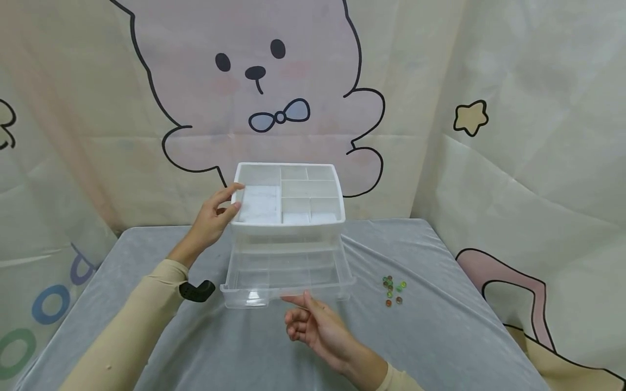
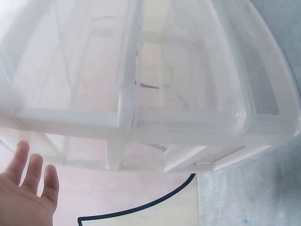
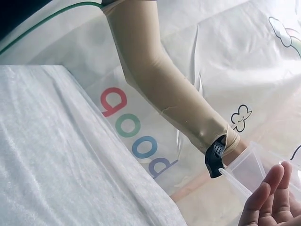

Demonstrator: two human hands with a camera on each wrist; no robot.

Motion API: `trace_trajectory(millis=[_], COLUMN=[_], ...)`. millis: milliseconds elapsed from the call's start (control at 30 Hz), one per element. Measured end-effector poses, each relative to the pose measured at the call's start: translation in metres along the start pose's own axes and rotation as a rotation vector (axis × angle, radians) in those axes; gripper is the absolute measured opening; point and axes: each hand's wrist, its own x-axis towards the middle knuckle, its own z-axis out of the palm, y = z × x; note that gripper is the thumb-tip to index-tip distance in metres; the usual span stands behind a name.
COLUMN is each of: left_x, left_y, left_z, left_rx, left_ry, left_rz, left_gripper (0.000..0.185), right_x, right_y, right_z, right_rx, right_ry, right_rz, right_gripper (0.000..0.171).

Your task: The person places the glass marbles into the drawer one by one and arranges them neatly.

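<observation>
organizer (image 1: 288, 195) mid-table (image 1: 440, 336), beads (image 1: 393, 289) right

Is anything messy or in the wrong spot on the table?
Yes, a bit. A little bunch of colored beads lies loose on the gray table, right of the plastic organizer, not in any compartment. The organizer's clear drawer is pulled out, empty. Nothing looks broken.
</observation>
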Motion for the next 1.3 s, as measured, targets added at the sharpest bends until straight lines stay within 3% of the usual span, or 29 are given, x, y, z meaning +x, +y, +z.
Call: trace_trajectory(millis=[300, 567, 833, 1067, 1300], left_x=[0.001, 0.002, 0.000, 0.001, 0.001], left_y=[-0.001, -0.001, 0.000, -0.002, -0.002], left_z=[0.001, 0.001, 0.000, 0.000, 0.001], left_rx=[0.005, 0.007, 0.008, -0.001, -0.008], left_ry=[0.009, -0.004, 0.004, 0.014, 0.018], left_rz=[-0.007, 0.000, 0.000, 0.006, 0.011], left_gripper=[0.046, 0.046, 0.045, 0.045, 0.044], right_x=[0.000, -0.003, -0.012, -0.020, -0.033], right_y=[0.000, -0.002, -0.002, -0.005, -0.016], right_z=[-0.001, -0.007, -0.027, -0.048, -0.074], right_rx=[-0.006, -0.076, -0.136, -0.202, -0.313], right_ry=[0.002, -0.020, -0.122, -0.213, -0.246], right_rz=[0.019, 0.032, -0.001, -0.037, -0.080], right_gripper=[0.076, 0.066, 0.032, 0.030, 0.033])
